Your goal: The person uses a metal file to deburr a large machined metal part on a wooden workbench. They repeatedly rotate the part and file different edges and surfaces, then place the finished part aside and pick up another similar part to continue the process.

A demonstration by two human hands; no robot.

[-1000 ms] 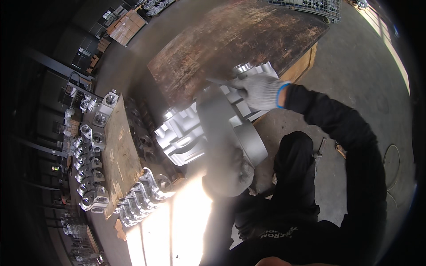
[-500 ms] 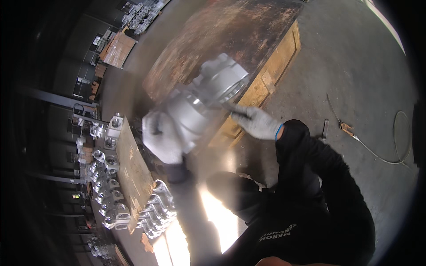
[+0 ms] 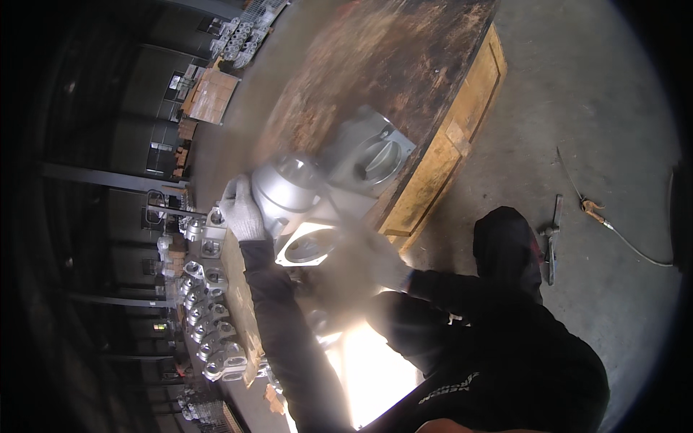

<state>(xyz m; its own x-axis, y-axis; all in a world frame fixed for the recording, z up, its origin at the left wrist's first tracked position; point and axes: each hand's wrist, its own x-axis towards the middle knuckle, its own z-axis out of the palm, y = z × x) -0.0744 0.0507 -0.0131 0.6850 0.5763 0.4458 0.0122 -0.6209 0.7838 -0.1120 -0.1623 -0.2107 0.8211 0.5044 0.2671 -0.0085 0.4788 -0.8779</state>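
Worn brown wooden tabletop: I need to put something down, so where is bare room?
Bare room shows on the worn brown wooden tabletop, beyond the large silver metal casting, along the edge above the yellow-brown wooden side panel. The near end is crowded: the casting overlaps it in this view, with the pale-gloved left hand and blurred right hand close by.
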